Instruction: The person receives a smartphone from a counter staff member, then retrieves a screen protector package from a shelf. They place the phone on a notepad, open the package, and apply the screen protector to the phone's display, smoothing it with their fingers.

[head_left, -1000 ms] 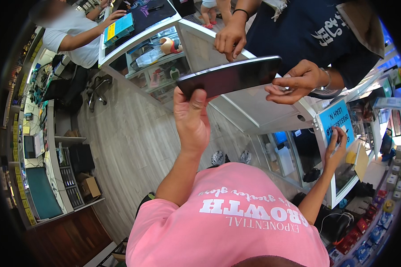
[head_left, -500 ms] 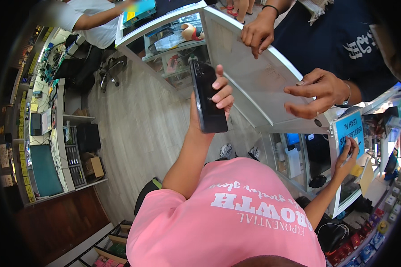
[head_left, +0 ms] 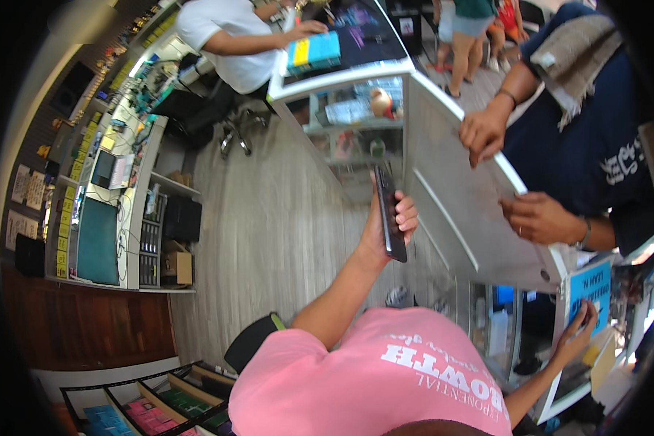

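Note:
A dark smartphone (head_left: 389, 218) stands upright, nearly edge-on, out in front of my chest. My left hand (head_left: 407, 216) is wrapped round it, fingers over one long side. Off to the right, my right hand (head_left: 580, 325) rests by a blue card (head_left: 593, 287) with dark lettering on the counter. Its fingers are pinched together around something slim and pale, too small to name. Across the counter panel, a person in dark clothes keeps one hand (head_left: 483, 136) on its top edge and the other hand (head_left: 541, 218) near it.
A white-framed glass display case (head_left: 352, 138) stands ahead. At the far left, a person in a white shirt (head_left: 229, 43) touches a blue and yellow box (head_left: 314, 52). A cluttered workbench (head_left: 98, 232) runs along the left, beside an office chair (head_left: 236, 134). Trays of colourful packs (head_left: 149, 414) sit lower left.
My view has swung left, shifting the scene rightward and down. The phone has turned from showing its back to nearly edge-on. The other person's lower hand has drawn its fingers in.

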`<state>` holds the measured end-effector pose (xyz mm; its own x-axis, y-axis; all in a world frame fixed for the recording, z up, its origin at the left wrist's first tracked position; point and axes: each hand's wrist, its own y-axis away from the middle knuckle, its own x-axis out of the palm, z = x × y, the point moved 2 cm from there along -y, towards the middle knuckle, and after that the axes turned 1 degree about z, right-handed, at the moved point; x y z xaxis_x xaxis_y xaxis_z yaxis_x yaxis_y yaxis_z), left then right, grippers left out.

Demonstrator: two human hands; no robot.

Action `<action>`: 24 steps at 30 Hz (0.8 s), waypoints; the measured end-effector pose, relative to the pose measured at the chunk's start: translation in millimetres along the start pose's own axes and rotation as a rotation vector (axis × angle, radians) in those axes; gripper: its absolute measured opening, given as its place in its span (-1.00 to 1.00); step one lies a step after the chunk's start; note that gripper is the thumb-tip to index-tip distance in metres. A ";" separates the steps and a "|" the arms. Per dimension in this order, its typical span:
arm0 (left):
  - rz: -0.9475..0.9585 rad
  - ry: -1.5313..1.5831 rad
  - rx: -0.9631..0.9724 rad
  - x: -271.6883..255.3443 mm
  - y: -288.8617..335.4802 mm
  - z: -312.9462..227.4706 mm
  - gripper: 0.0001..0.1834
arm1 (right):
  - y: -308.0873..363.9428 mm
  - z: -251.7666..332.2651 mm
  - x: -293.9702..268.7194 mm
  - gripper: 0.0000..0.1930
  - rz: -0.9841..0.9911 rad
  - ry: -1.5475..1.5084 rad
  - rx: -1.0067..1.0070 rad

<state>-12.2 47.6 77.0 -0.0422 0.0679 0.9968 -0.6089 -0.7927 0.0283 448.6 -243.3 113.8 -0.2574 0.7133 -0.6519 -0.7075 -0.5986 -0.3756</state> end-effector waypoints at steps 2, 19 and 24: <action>-0.254 -0.009 0.154 0.9 -2.2 -11.4 -0.45 | 0.0 0.5 1.0 -0.64 -0.003 -0.006 0.002; 0.401 0.037 -0.290 74.7 5.0 -30.1 -0.21 | 0.7 7.5 4.6 -0.61 -0.012 0.026 -0.043; 0.359 -0.039 -0.221 64.4 10.2 -34.4 -0.47 | 0.5 11.6 6.8 -0.62 -0.010 0.024 -0.048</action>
<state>-48.4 64.7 138.8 -0.2554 -0.2153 0.9426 -0.7165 -0.6124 -0.3340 438.9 -234.5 116.8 -0.2343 0.7110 -0.6630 -0.6774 -0.6086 -0.4133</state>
